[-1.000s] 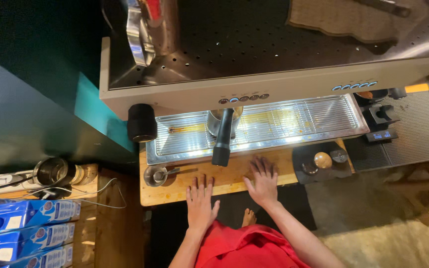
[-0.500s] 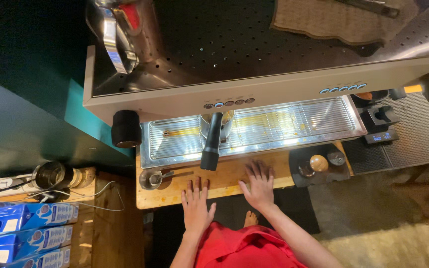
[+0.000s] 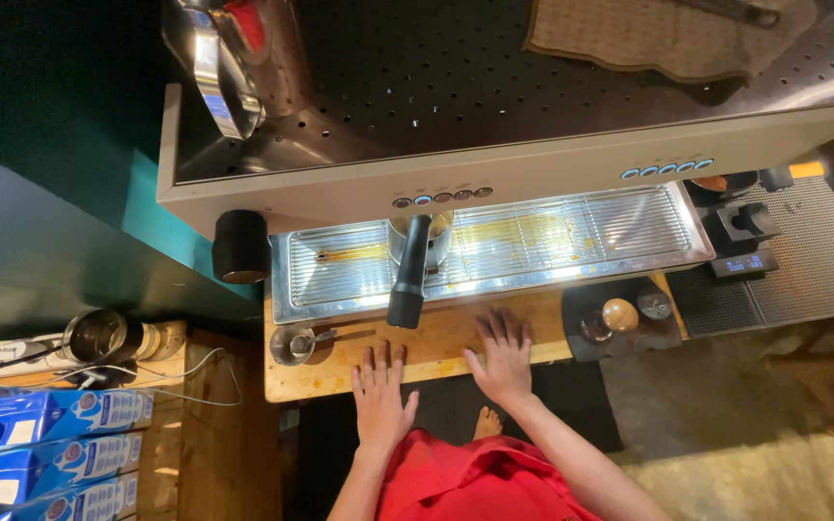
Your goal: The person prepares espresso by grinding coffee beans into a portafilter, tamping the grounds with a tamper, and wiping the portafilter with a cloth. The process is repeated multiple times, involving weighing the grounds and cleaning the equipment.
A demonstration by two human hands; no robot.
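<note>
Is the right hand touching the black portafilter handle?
Apart. The head view shows the right hand flat on the wooden counter, with bare wood between it and the portafilter handle.

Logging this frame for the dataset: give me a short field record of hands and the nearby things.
left hand: flat, fingers spread, at the wooden counter edge, holding nothing
right hand: flat on the counter, holding nothing
above hands: black portafilter handle over the metal drip tray
left of hands: small metal cup
right of hands: wooden-knobbed tamper on a dark mat
</note>
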